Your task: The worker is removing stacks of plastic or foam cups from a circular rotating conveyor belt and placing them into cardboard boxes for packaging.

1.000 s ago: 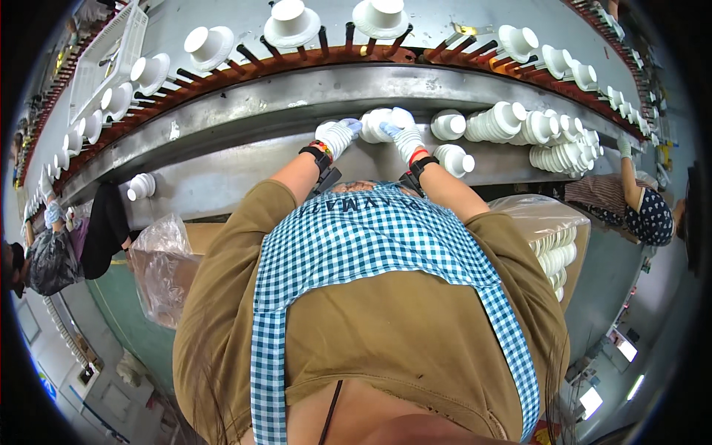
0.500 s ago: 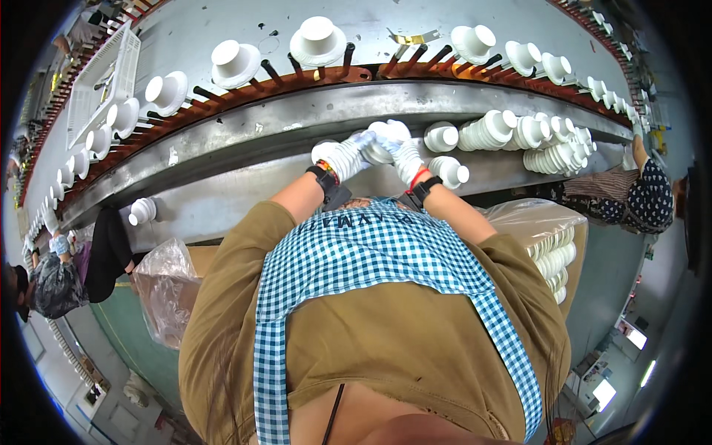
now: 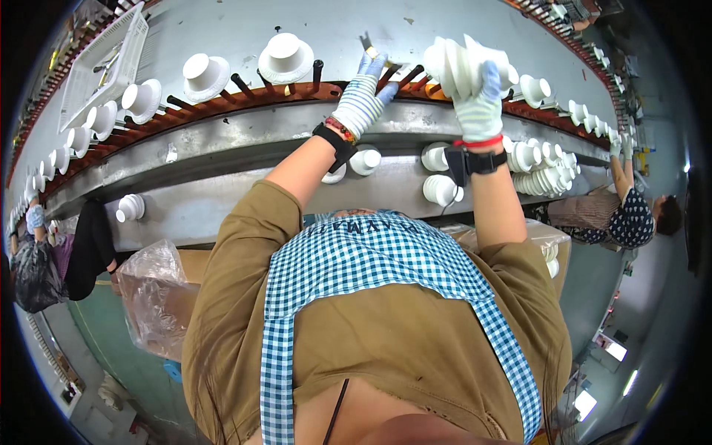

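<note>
My right hand [image 3: 478, 104], in a striped glove, is closed round a stack of white brimmed cups [image 3: 449, 67] above the rack's edge. The stack lies roughly sideways and partly hides the cups behind it. My left hand [image 3: 362, 100], gloved alike, reaches over the edge of the rack with its thumb apart from the other fingers. Its fingertips are at a small metal piece with a yellowish part [image 3: 370, 50]; whether they grip it is unclear. Below my hands, a single white cup [image 3: 365, 160] rests on the metal ledge.
Dark pegs [image 3: 317, 74] line the reddish rack, with white cups [image 3: 286, 58] standing along it. More stacked cups [image 3: 545, 167] lie on the ledge at right. A white crate [image 3: 104, 63] sits far left. Plastic-lined boxes [image 3: 152, 297] flank me; other people work at both sides.
My hands have parted from the cups over the ledge. The right has risen to the right with a stack; the left has reached forward to the metal piece. The view has shifted slightly.
</note>
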A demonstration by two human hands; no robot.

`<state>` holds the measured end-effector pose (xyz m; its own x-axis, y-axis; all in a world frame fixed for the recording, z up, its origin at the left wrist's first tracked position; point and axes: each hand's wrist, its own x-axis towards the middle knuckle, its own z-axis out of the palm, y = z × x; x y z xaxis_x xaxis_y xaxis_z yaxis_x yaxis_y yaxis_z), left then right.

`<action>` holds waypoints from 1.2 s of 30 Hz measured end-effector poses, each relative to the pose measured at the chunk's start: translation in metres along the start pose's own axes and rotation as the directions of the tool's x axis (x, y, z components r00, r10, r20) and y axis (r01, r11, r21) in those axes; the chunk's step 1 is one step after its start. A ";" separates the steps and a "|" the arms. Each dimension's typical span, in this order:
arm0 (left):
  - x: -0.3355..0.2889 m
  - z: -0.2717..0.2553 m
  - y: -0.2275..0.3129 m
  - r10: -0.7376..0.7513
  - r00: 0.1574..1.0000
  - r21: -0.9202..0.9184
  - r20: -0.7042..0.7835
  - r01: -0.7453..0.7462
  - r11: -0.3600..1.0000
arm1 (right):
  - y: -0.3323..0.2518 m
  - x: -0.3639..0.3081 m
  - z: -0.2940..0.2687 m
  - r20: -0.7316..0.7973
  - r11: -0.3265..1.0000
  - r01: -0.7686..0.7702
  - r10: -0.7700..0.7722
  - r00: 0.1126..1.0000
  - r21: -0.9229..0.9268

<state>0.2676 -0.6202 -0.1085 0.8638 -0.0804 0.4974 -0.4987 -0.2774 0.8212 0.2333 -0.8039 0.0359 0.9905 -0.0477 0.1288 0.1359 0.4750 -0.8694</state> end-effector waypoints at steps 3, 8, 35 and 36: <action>0.008 -0.002 0.003 0.009 1.000 -0.141 -0.023 -0.012 0.990 | 0.003 0.047 0.019 0.064 0.971 -0.067 0.084 0.994 -0.228; 0.006 -0.010 -0.006 -0.028 0.999 -0.423 0.019 0.033 0.906 | 0.026 0.097 0.044 0.172 0.876 -0.251 0.345 0.923 -0.412; 0.015 0.054 -0.003 -0.627 0.688 -0.883 -0.365 -0.042 0.467 | 0.071 0.112 0.014 0.415 0.968 -0.104 0.193 0.889 -0.227; 0.014 0.052 -0.004 -0.631 0.680 -0.847 -0.374 0.027 0.531 | 0.067 0.104 0.012 0.406 0.985 -0.054 0.116 0.907 -0.161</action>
<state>0.2854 -0.6705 -0.1191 0.8748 0.4785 -0.0758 -0.3021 0.6611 0.6868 0.3454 -0.7665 -0.0032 0.9058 0.3686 0.2090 0.0832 0.3289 -0.9407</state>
